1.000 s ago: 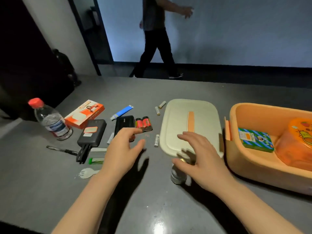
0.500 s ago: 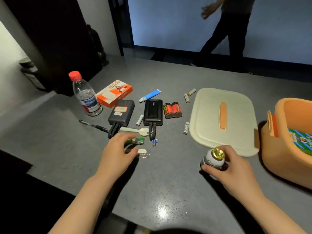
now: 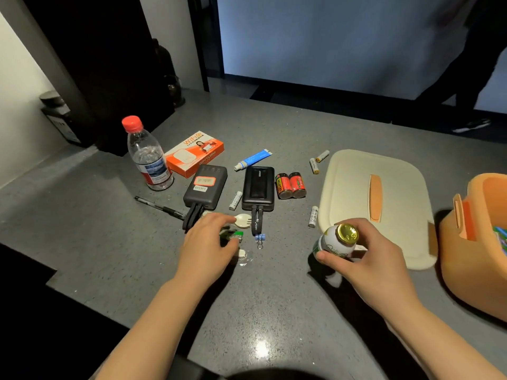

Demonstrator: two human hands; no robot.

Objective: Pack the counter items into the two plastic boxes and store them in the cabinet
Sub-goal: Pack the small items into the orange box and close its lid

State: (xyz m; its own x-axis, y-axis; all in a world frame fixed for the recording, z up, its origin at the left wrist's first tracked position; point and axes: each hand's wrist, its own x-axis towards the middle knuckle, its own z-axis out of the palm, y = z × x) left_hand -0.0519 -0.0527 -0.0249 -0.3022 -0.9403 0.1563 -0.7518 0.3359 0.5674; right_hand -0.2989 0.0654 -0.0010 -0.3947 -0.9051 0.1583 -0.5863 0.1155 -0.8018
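My right hand [image 3: 367, 259] grips a small white bottle with a gold cap [image 3: 338, 241], tilted and held just above the grey counter [image 3: 274, 311], in front of the cream lid [image 3: 375, 193]. My left hand [image 3: 207, 248] curls over a small green item [image 3: 235, 234], with the thumb and fingers closing on it. The orange plastic box [image 3: 477, 264] stands open at the right edge. Two black power banks [image 3: 206, 187] [image 3: 258, 187], a white spork [image 3: 242, 220] and a blue binder clip [image 3: 259, 238] lie just beyond my left hand.
A water bottle [image 3: 148, 157], an orange carton [image 3: 194, 154], a blue tube [image 3: 253, 159], two red batteries [image 3: 290, 185], several small white batteries [image 3: 312, 216] and a pen [image 3: 162, 207] lie on the counter. A person's legs [image 3: 472, 78] pass at the back right.
My right hand has closed round the gold-capped bottle and raised it off the counter. My left hand dropped onto the green item. The view swung left.
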